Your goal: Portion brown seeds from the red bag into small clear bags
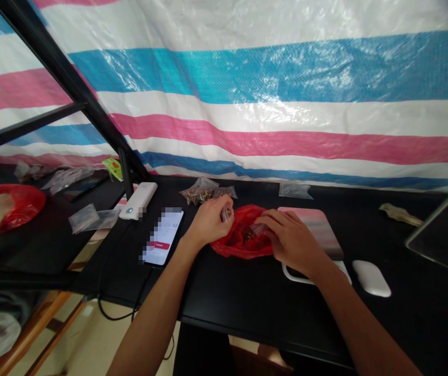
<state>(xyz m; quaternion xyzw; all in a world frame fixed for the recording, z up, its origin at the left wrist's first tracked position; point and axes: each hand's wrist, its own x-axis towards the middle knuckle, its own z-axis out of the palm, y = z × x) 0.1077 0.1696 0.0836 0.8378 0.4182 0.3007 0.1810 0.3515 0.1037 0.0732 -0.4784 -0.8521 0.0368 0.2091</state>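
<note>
A blue, pink and white striped tarpaulin (267, 68) hangs on the far side of the black desk (232, 295). At the desk's middle sits an open red plastic bag (239, 253). The right hand (296, 243) curves its fingers over the bag's right side; whether they grip anything, I cannot tell. The left hand (208, 222), at the left rim, pinches a small clear zip bag (227, 213). Tiny brown pieces (248, 235) lie inside the red bag.

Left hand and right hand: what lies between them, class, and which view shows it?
In the head view, an open red plastic bag lies between the left hand and right hand, with brownish pieces inside.
</note>
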